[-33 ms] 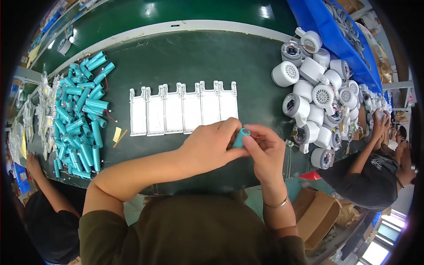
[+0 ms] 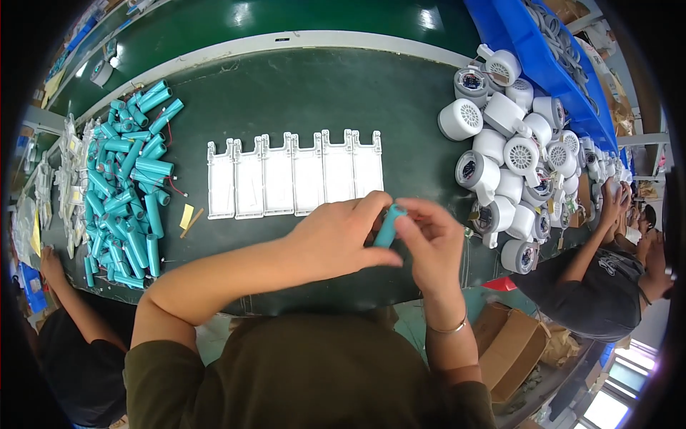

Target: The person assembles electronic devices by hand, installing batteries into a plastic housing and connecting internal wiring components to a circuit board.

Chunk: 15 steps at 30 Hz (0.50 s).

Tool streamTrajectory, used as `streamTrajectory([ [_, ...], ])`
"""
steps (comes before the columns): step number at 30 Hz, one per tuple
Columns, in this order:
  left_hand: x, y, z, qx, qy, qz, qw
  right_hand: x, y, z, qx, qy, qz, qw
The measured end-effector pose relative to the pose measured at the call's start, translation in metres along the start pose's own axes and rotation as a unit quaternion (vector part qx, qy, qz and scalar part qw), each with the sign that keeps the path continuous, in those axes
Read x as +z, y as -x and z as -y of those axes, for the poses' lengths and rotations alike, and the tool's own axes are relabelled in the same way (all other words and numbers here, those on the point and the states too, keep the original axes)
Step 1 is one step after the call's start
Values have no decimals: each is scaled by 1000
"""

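Observation:
A teal cylindrical battery [image 2: 386,229] is held between my hands, above the near edge of the dark green table. My left hand [image 2: 336,232] is curled round its left side, with the thumb at the lower end; the other fingers are partly hidden. At the upper end, the fingertips of my right hand [image 2: 434,239] pinch the battery. Just beyond my hands lies a row of several white and clear plastic housings [image 2: 279,179], side by side, their notched ends pointing away from me.
Many teal batteries [image 2: 128,186] with thin wires are heaped at left. White round fan-like units [image 2: 500,157] pile up at right, below a blue bin [image 2: 564,71]. A yellow slip [image 2: 186,216] lies near the batteries. A cardboard box [image 2: 511,350] stands lower right. People work on both sides.
The battery has tilted so that more of its side shows instead of its end. My left thumb has moved slightly down, and my right fingers have shifted at the upper end.

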<state>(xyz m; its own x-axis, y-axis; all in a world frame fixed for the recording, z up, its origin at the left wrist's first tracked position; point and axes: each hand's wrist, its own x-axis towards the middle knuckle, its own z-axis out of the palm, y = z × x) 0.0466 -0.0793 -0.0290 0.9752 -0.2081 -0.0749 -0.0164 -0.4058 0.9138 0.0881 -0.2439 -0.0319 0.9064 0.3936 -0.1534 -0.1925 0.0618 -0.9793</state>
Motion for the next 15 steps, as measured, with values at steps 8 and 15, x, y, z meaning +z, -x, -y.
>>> streamTrajectory([
  [8, -37, -29, 34, 106, -346, -69, 930, 7, -63, 1, -162, 311, -3, 936],
  [15, -31, -32, 42, 103, -372, -33, 922, 14, -77, -11, -180, 411, 17, 894],
])
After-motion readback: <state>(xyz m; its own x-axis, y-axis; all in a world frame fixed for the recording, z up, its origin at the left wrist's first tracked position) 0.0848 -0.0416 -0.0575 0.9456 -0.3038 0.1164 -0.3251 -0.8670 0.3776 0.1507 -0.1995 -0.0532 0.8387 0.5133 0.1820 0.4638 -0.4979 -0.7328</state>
